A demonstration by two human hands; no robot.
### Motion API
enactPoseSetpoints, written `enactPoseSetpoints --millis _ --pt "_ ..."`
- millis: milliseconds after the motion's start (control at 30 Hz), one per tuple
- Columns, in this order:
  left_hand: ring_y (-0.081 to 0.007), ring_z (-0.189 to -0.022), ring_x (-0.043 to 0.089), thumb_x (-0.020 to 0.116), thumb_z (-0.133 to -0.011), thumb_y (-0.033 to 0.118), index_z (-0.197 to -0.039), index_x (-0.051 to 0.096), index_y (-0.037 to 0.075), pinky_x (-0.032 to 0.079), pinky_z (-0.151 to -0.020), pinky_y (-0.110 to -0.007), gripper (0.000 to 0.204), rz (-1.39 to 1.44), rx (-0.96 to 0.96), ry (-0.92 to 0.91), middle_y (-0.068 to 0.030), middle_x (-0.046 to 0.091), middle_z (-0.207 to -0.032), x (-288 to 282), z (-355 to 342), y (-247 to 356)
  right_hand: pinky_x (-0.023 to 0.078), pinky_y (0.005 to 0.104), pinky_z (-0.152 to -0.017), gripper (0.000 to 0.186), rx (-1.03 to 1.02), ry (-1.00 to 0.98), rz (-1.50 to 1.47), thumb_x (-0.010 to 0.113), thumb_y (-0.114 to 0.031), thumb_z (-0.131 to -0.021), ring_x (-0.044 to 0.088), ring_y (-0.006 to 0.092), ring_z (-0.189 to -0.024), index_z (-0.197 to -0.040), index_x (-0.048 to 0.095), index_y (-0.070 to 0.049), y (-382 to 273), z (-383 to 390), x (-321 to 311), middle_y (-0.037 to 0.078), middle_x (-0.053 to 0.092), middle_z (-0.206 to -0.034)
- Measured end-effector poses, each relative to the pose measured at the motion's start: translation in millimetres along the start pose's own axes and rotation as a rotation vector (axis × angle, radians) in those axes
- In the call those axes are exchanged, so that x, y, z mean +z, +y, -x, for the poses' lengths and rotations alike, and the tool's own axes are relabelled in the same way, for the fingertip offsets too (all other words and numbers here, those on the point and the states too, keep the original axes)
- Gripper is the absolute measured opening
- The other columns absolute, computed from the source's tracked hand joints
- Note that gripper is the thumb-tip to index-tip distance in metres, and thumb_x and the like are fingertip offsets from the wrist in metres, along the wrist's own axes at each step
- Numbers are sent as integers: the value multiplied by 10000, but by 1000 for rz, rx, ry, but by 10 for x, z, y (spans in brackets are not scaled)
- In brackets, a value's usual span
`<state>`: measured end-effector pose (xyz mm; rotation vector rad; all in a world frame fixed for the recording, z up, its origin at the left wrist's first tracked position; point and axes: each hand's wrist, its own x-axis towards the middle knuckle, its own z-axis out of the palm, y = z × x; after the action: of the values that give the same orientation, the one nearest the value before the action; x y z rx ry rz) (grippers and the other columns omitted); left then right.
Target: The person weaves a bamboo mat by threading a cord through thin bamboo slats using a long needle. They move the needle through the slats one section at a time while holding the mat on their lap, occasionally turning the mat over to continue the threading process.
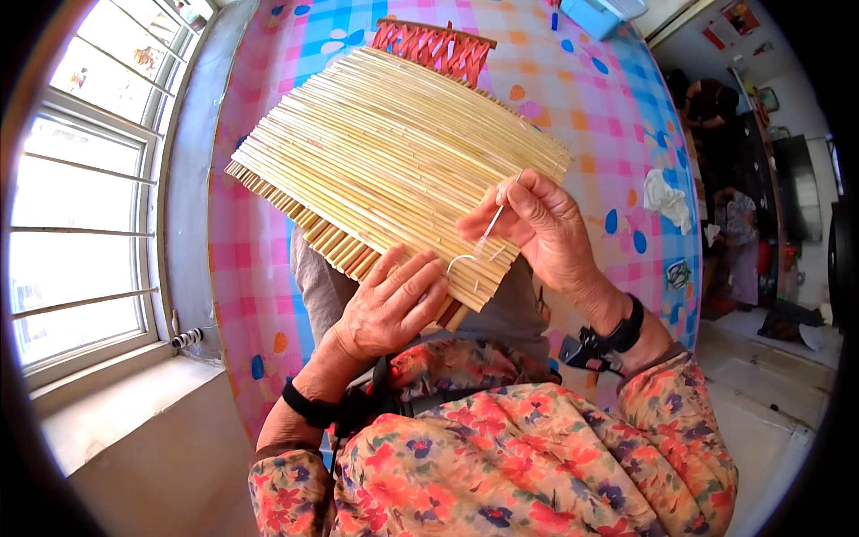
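A panel of straw-coloured stalks, laid side by side, rests tilted over my lap. A second row of stalk ends shows beneath its near left edge. My left hand lies on the near edge of the panel, fingers stretched out over the stalks. Above the near right corner, my right hand pinches a thin needle between thumb and forefinger. White thread curves across the stalks between both hands. Whether the thread joins the needle is hard to make out.
Under the panel's far side stands a red lattice piece. A patterned cloth covers the surface around me, with a crumpled white cloth at right. A blue box sits far right. Barred windows line the left; people are beyond, right.
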<state>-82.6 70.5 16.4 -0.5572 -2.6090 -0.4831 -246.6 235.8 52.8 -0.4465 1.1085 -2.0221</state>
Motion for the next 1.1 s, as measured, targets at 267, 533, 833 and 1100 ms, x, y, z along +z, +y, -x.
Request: enactPoseSetpoints --millis 267,533,833,1100 --pt "-280 -1151 577 661 -772 117 -1028 604 33 404 -1018 -483 276 -1 21 -27 -133 617 -1190 65 56 7 376 193 -405 182 59 -110 102 531 -212 -984 402 35 -453 -951 582 -41 -418 -328 -99 -17 525 -660" --pt "-267 -1155 569 651 -787 123 -1042 595 59 385 -1035 -489 269 21 -11 -8 -118 603 -1207 122 138 23 383 170 -416 167 -73 35 732 593 -186 -950 424 -1 -474 -970 619 -22 -398 -688 -222 -47 495 -625" --pt "-251 -1162 540 610 -793 179 -1109 630 134 353 -1050 -533 320 -64 -62 16 -91 561 -1123 161 249 125 442 379 -881 168 -612 -732 1588 627 -99 -817 584 262 -997 -984 635 -84 115 -135 -151 88 617 -1024" --pt "-256 -1138 531 570 -784 206 -1125 628 164 371 -1028 -532 348 -37 -53 -7 -102 533 -1113 192 294 130 466 369 -804 104 -196 -778 1427 614 -74 -797 597 254 -849 -896 608 -46 149 -127 -84 79 598 -871"
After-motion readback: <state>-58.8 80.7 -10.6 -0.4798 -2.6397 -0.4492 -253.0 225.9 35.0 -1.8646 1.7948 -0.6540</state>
